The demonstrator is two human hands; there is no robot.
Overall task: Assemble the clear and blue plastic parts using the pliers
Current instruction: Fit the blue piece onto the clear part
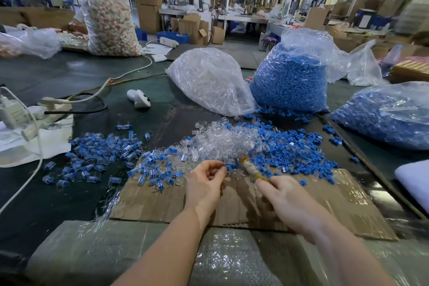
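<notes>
Your right hand [282, 195] is gripping the tape-wrapped pliers [251, 169], their tip blurred at the near edge of the loose pile of clear parts [222, 139] and blue parts [299, 146]. Your left hand [204, 183] is pinching a small blue piece [229, 167] just beside that tip, over the cardboard sheet [162, 197].

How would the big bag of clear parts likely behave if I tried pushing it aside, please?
The bag of clear parts would probably slump rather than slide: its thin film is wrinkled and it sags sideways. It looks light for its bulk. Its loose mouth near the clear pile may spill.
</notes>
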